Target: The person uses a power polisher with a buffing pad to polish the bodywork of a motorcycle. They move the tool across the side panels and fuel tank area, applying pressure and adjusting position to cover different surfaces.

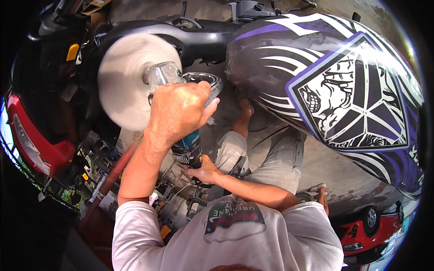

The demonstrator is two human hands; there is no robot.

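Note:
My left hand (pixel 181 110) is wrapped around the front of a rotary polisher, beside its grey gear head (pixel 164 74) and a dark loop handle (pixel 217 84). Farther down, my right hand (pixel 205 171) grips the rear of the polisher's teal and black body (pixel 184 149). The tool's round whitish pad (pixel 122 84) is blurred, as if spinning. Its face is turned away from me, toward the dark vehicle parts at the left. Whether it touches them I cannot tell. To the right is a large glossy painted shell (pixel 271 71) with black, white and purple graphics.
Black vehicle bodywork (pixel 210 37) runs along the top. At the left are an orange reflector (pixel 72 52) and a red light housing (pixel 37 142). A red pipe (pixel 115 169) and clutter lie below left. A thin cable (pixel 259 144) crosses near my legs. A red car (pixel 366 233) stands lower right.

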